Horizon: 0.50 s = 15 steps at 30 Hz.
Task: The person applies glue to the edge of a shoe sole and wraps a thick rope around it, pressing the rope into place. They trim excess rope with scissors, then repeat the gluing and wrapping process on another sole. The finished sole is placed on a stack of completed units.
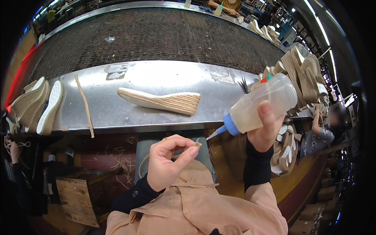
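Seated at a shoe-factory line, a worker tips a translucent plastic squeeze bottle with a blue nozzle point(260, 105) downward in the right hand point(265, 129), whose fingers are wrapped firmly round its body, the white tip aimed toward the left hand point(168, 162). That hand is closed to a narrow pinch, thumb and forefinger gripping the frayed end of a thin tan jute cord point(197, 145) just above the lap; the nozzle and cord end are near but apart. On the steel workbench point(156, 78) beyond lies a white wedge sole wrapped in woven jute point(160, 100), untouched, with a loose strip of braided jute point(85, 105) to its left and more finished wedge soles point(37, 105) stacked at the bench's left end. By the look of it, glue is about to go on the cord end; the next move calls for bringing tip to cord and a light, measured squeeze, so the adhesive stays off the fingers.
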Each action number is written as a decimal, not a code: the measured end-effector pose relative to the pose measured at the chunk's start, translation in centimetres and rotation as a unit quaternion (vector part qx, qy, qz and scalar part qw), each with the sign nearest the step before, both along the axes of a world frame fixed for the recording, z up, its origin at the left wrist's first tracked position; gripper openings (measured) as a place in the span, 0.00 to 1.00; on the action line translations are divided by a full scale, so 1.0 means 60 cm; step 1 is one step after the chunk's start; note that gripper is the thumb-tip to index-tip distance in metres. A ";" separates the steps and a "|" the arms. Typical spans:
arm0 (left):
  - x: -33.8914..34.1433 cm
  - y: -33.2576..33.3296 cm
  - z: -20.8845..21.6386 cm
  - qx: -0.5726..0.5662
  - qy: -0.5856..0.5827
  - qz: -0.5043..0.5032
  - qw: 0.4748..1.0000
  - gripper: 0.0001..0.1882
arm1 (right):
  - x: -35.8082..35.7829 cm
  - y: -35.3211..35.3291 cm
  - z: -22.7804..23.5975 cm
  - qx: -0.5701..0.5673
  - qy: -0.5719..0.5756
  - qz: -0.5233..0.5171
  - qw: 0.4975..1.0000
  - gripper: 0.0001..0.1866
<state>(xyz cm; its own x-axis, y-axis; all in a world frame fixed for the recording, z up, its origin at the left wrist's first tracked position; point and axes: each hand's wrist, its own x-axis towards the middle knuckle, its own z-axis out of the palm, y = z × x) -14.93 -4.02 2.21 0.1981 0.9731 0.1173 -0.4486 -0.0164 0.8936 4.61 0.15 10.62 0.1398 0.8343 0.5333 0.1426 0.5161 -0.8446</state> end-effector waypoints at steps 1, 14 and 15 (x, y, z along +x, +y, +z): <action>-0.001 0.000 0.000 0.001 -0.001 0.001 1.000 0.05 | -0.001 0.001 0.000 0.007 0.003 -0.001 1.000 0.32; -0.018 -0.008 0.010 0.023 -0.012 0.027 0.999 0.05 | -0.024 -0.001 -0.002 0.031 0.073 0.026 0.996 0.28; -0.019 -0.009 0.011 0.026 -0.014 0.028 0.999 0.05 | -0.025 -0.002 -0.003 0.027 0.081 0.026 0.996 0.27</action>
